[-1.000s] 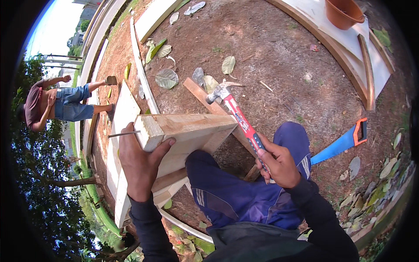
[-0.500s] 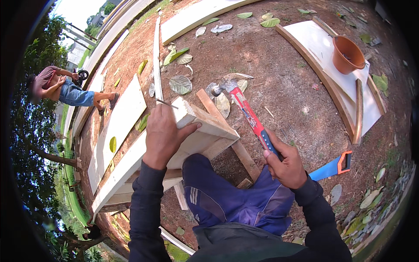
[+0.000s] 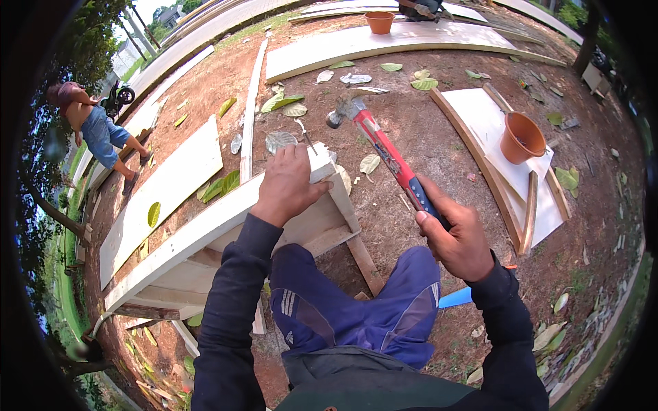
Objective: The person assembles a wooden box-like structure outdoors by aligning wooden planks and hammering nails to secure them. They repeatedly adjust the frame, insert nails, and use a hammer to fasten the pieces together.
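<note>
My right hand (image 3: 456, 236) grips the dark lower handle of a claw hammer (image 3: 392, 159) with a red shaft. Its metal head is up beyond the end of a pale wooden frame (image 3: 199, 257), apart from the wood. My left hand (image 3: 291, 181) rests on the frame's top near its corner, fingers closed around a thin nail (image 3: 310, 140) that stands up from them, tilted. Whether the nail's point touches the wood is hidden by my fingers. The frame leans up in front of my knees, its inner crosspieces showing.
A wood-edged white panel (image 3: 490, 127) at the right carries an orange bucket (image 3: 522, 139). Another long panel (image 3: 411, 40) lies at the back with a second bucket (image 3: 379, 22) and a crouching person (image 3: 421, 8). A blue saw (image 3: 455, 298) is behind my right forearm. At the left, someone in shorts (image 3: 103, 133) walks.
The view has tilted, showing more of the far ground. The nail, lying sideways before, now points up in my left hand. The person at the left has shifted their stance.
</note>
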### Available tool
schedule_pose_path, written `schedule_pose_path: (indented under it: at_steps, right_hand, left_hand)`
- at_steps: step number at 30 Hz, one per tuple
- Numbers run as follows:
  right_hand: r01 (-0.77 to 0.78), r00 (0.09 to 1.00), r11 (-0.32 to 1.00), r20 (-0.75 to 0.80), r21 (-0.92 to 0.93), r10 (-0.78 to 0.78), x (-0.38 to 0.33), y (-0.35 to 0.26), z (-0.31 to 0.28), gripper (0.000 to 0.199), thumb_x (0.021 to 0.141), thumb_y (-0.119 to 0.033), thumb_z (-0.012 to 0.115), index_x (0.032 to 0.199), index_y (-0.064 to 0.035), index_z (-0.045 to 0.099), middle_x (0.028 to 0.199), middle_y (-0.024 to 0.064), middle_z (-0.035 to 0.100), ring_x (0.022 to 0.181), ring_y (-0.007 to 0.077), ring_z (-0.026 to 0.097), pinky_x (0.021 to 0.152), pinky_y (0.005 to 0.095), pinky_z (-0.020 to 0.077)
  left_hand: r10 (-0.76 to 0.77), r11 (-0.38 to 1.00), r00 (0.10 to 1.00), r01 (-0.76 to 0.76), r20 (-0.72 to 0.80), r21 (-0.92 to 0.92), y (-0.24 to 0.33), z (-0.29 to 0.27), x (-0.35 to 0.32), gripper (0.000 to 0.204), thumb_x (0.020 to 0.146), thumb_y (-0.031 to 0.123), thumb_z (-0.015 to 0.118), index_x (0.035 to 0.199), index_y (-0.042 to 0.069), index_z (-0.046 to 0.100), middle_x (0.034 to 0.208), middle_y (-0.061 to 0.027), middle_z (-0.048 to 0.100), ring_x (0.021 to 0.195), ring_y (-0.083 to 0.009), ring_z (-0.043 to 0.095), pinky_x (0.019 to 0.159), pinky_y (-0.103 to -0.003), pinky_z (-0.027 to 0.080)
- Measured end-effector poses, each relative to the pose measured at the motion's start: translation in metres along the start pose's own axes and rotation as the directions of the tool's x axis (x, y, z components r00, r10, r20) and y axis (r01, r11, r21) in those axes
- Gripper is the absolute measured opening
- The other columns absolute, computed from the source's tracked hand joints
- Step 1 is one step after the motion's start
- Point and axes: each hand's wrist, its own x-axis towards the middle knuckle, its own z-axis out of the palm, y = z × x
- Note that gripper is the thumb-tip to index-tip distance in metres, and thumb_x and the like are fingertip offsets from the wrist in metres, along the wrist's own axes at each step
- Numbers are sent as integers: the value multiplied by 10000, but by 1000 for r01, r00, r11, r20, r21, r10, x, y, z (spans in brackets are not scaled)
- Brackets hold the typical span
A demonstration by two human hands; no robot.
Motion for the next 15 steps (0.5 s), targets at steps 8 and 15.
schedule_pose_path:
  at_steps: [8, 15]
  right_hand:
    - [-218, 975, 940, 105, 263, 196, -13, 26, 14, 531, 1093, -139, 522, 1612, -110, 412, 757, 5, 581, 538, 69, 543, 478, 247, 458]
    - [-473, 876, 601, 273, 644, 397, -15, 78, 44, 519, 1117, -217, 485, 1623, -141, 396, 769, 15, 575, 513, 66, 521, 452, 229, 472]
  left_hand:
    - [-11, 1000, 1000, 11, 27, 1, 11, -4, -3, 625, 807, 383, 843, 1139, -66, 563, 1110, -231, 600, 1093, -411, 569, 972, -488, 461]
    - [-8, 999, 999, 6, 36, 53, 9, 1, -4, 722, 791, 392, 866, 1229, -81, 541, 1168, -238, 591, 1145, -417, 565, 987, -501, 450]
